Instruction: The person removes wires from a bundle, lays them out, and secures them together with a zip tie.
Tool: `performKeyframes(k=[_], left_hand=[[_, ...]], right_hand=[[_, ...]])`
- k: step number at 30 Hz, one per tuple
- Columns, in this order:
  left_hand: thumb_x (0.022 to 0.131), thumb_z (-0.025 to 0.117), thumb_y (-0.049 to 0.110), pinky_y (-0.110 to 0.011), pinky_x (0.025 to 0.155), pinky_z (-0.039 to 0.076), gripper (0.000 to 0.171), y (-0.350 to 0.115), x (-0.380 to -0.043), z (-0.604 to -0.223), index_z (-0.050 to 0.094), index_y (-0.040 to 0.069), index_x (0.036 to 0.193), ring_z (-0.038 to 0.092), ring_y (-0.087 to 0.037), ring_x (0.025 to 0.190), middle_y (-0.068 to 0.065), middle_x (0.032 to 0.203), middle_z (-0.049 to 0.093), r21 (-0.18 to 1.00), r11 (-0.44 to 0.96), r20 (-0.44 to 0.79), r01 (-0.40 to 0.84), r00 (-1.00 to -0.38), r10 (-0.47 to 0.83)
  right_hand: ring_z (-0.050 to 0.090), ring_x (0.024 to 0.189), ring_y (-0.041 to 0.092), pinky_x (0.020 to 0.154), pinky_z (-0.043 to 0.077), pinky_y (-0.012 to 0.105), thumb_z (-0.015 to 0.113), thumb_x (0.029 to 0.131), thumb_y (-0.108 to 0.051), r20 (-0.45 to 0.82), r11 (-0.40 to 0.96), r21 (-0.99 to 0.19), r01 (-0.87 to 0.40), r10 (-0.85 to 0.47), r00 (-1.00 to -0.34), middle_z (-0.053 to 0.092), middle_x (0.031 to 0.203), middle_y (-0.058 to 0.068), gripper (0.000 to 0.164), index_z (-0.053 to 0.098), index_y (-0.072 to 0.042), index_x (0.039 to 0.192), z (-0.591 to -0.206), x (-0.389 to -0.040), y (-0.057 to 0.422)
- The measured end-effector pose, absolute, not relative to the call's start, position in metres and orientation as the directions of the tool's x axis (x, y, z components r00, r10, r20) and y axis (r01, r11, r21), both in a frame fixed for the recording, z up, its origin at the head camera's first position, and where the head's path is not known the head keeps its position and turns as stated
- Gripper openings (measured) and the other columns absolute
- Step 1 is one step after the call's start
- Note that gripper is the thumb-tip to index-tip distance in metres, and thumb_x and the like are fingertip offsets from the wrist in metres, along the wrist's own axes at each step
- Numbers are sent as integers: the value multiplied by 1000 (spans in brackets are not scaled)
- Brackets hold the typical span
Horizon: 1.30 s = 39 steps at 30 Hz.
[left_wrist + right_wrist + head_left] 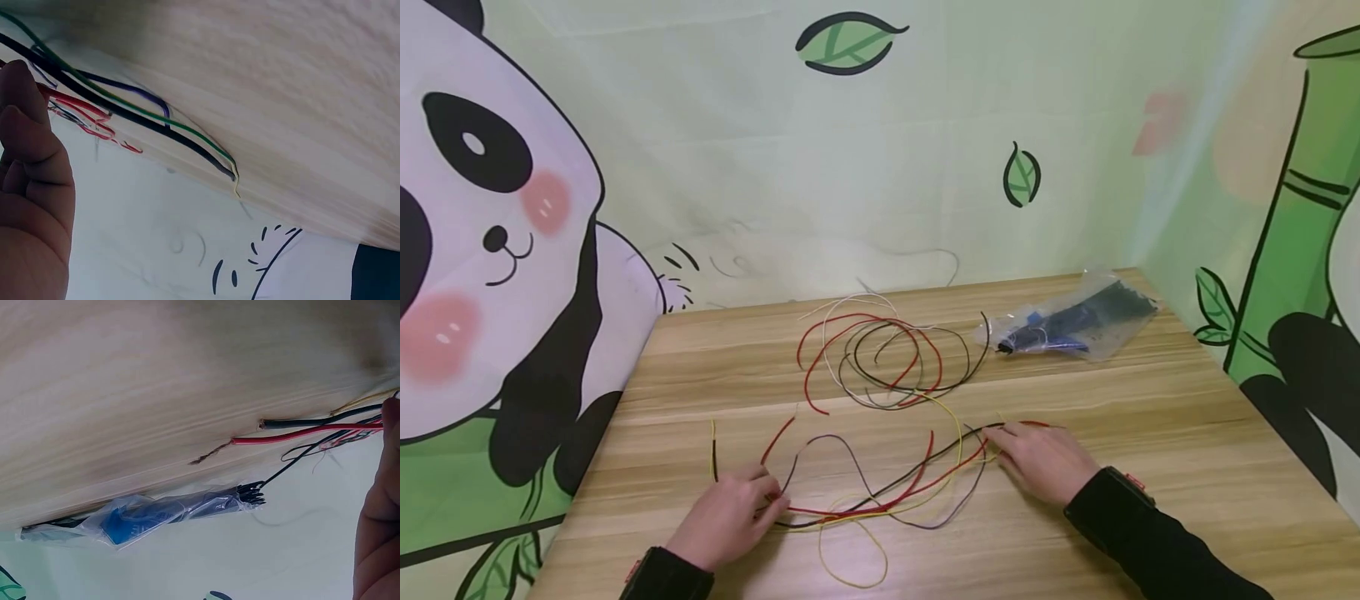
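Note:
On the wooden table, my left hand (726, 512) pinches the left ends of loose wires between thumb and fingers. My right hand (1048, 458) grips their right ends with its fingertips. Between the hands run a red wire (823, 511), a black wire and a thin yellow wire (958, 417), with a purple wire (853, 458) curving among them. In the left wrist view, a black wire (187, 140) and a green wire (81, 81) stick out past the fingers. The right wrist view shows a black wire end (294, 423) and a red wire (281, 435) with bare twisted strands.
Behind the hands lies a loose coil of red, black and white wires (942, 367). A clear plastic bag (1112, 325) with dark and blue contents lies at the back right. A cloth backdrop (925, 208) with panda and leaf prints stands behind the table.

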<state>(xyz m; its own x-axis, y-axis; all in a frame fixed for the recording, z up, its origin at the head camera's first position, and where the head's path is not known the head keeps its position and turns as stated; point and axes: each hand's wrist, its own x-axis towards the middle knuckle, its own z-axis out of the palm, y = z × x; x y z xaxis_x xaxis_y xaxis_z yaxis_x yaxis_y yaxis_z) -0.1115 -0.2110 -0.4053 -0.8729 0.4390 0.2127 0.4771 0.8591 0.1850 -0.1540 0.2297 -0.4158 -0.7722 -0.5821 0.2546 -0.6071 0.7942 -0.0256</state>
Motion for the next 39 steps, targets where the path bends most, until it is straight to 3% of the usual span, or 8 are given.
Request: performKeyframes(k=[8,13,18,24,28,33,39], left_hand=[[87,79,26,-25,66,51,9,-210,-106,-406,72,21,82,62,-3,74,11,82,65,214,862,193,459,-885,423],[87,78,24,-25,65,51,8,-205,-105,-399,72,21,83,64,-4,75,11,83,66,213,861,211,461,-882,420],[87,78,21,-24,62,50,8,-191,-115,-377,72,17,85,65,-8,71,7,82,67,152,829,247,538,-833,495],[86,79,19,-24,58,52,9,-150,-143,-350,71,15,83,65,-9,67,3,79,68,9,729,224,684,-712,666],[89,75,20,-25,60,53,13,-112,-169,-347,70,15,79,64,-9,66,4,75,68,-37,689,146,724,-678,721],[93,71,22,-28,59,52,19,-72,-200,-355,71,15,75,62,-10,63,4,73,69,-49,689,29,723,-689,725],[95,67,24,-34,56,54,18,-43,-226,-366,71,15,80,63,-13,63,1,79,72,-101,750,-73,654,-756,650]], right_hand=[[73,83,20,63,57,35,75,90,-17,276,770,-87,-632,-591,-758,75,102,5,41,67,-13,129,-414,-154,228],[70,76,13,65,56,30,73,90,-12,303,743,-143,-654,-596,-743,74,92,2,20,72,-10,110,-400,-159,227],[66,68,11,59,52,27,77,87,-13,325,729,-53,-683,-634,-702,70,82,-1,7,72,-13,91,-374,-177,219],[62,66,9,61,49,26,78,87,-14,186,716,-2,-698,-686,-704,68,78,-4,9,71,-19,83,-357,-217,185],[62,67,11,62,50,29,75,87,-10,92,704,56,-708,-709,-699,70,76,-3,13,72,-17,77,-360,-240,160],[69,74,20,65,58,39,72,85,-1,-49,690,186,-699,-704,-708,73,82,2,15,71,-14,78,-371,-254,141],[67,71,19,64,59,40,70,87,-2,-164,662,273,-698,-683,-712,72,83,3,15,71,-15,79,-381,-262,129]])
